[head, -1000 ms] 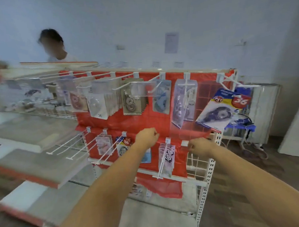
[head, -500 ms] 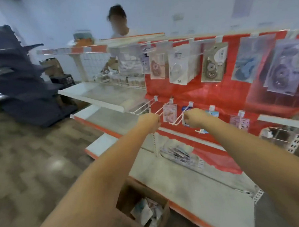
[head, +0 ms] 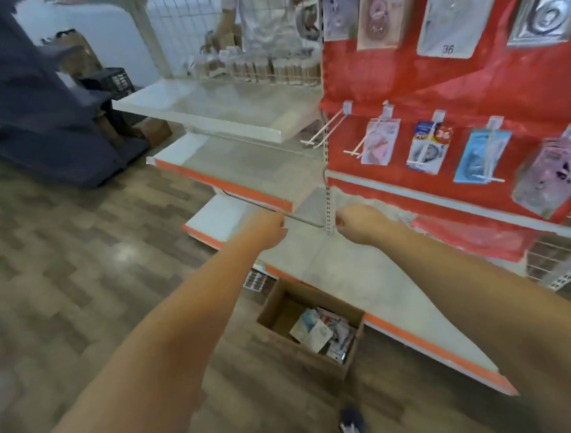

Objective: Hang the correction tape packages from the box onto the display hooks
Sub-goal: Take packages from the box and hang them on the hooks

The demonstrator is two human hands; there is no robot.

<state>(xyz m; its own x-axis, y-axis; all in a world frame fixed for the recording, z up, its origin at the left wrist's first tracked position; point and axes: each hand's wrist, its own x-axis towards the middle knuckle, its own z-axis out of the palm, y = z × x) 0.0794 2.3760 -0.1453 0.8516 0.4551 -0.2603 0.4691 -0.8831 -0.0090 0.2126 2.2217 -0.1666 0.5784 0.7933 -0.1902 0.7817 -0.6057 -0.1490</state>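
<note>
Correction tape packages [head: 318, 329] lie in cardboard box [head: 281, 309].

open cardboard box [head: 283, 306] of packages [head: 318, 332] on wood-pattern floor [head: 67, 275]; beside bottom shelf [head: 362, 278]

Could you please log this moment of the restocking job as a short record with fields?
setting: shop aisle, red display panel with white hooks
left hand: fingers curled, nothing visible in it
right hand: fingers curled, nothing visible in it
box: open cardboard, on the floor below the hands, several packages left inside
empty hook: leftmost of the lower row, bare
hung packages: four hooks to its right hold one or more each
progress: packages remain in the box; none is in hand
</note>
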